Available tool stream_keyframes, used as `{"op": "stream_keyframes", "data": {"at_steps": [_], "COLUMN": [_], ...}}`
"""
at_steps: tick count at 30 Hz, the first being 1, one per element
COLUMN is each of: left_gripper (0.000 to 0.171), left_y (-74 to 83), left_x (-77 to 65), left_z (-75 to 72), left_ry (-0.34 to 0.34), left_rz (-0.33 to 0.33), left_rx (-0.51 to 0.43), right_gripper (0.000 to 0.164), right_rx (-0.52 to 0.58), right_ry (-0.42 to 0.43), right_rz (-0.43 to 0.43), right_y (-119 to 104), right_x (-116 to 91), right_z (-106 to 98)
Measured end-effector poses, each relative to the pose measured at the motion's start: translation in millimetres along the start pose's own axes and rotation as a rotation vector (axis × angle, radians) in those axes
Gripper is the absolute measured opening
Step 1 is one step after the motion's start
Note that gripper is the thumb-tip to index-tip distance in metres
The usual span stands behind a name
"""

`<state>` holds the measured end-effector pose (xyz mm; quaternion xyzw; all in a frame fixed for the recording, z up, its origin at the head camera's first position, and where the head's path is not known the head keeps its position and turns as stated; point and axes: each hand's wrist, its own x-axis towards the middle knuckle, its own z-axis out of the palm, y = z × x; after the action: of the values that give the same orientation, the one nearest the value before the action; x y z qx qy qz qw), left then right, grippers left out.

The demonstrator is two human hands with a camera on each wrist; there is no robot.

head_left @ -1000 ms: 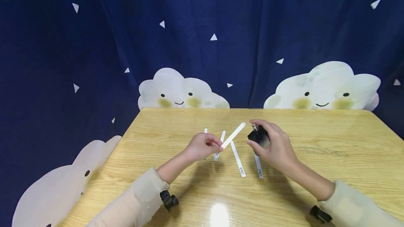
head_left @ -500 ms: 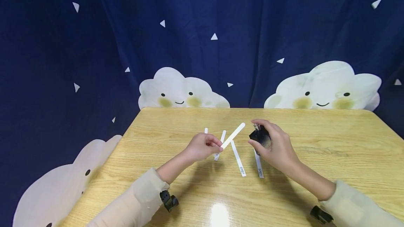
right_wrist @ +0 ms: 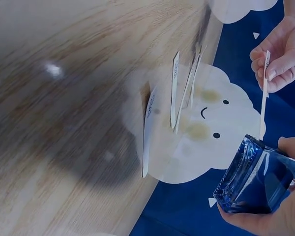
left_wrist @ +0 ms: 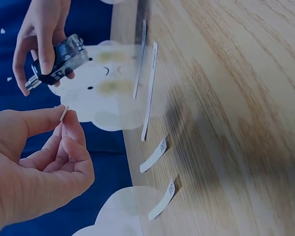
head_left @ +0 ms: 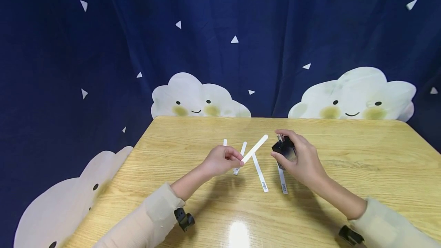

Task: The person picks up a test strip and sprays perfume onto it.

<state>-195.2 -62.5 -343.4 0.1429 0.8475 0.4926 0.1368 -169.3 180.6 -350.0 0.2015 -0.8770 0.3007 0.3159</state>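
Observation:
My left hand [head_left: 222, 160] pinches a white paper test strip [head_left: 255, 148] by its lower end, between thumb and fingertips. The strip slants up to the right, its rounded end pointing towards the bottle. Opposite it, my right hand [head_left: 304, 160] grips a dark, square glass perfume bottle [head_left: 285, 154], thumb low on its side and index fingertip at the spray nozzle [head_left: 280, 138]. A small gap separates nozzle and strip in the head view. The right wrist view shows the bottle's glass [right_wrist: 258, 177] as clear blue. Both hands are above the table.
Several more strips lie on the wooden table [head_left: 172, 137]: one strip [head_left: 260, 173] in the middle, one strip [head_left: 283, 181] partly under the bottle in view, others behind the left hand, such as this strip [left_wrist: 162, 201]. A dark blue cloud-print curtain [head_left: 213, 49] hangs behind.
The right hand and perfume bottle have shifted very slightly right since one second ago. The left hand and its strip stay almost still.

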Motion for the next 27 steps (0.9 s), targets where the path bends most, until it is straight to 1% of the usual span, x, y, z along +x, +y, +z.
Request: {"op": "stream_keyframes", "data": {"at_steps": [7, 12, 16, 20, 23, 27], "left_gripper": [0.011, 0.009, 0.009, 0.01, 0.01, 0.012], "left_y": [-5.0, -15.9, -26.3, -36.1, -44.1, -53.9], "left_x": [-1.6, -0.5, 1.1, 2.5, 4.2, 6.8], "left_z": [-5.3, -13.4, -21.1, -29.2, -34.8, -41.6], "left_ry": [0.023, 0.079, 0.127, 0.154, 0.16, 0.145], "left_rz": [-0.015, -0.032, -0.082, -0.139, -0.177, -0.223], "left_rx": [0.028, 0.065, 0.067, 0.045, 0.012, -0.045], "right_gripper": [0.059, 0.059, 0.06, 0.061, 0.061, 0.061], "right_rx": [-0.004, -0.018, -0.018, -0.008, 0.006, 0.014], "right_ry": [-0.012, -0.03, -0.035, -0.027, -0.019, -0.016], "right_rz": [0.009, 0.019, 0.029, 0.024, 0.021, 0.024], "right_y": [0.2, 0.5, 3.0, 6.0, 7.8, 9.0], "right_x": [-0.4, -1.6, -2.6, -3.8, -4.6, -5.3], "right_z": [-1.0, -3.7, -6.2, -7.6, -8.4, -10.0]}}
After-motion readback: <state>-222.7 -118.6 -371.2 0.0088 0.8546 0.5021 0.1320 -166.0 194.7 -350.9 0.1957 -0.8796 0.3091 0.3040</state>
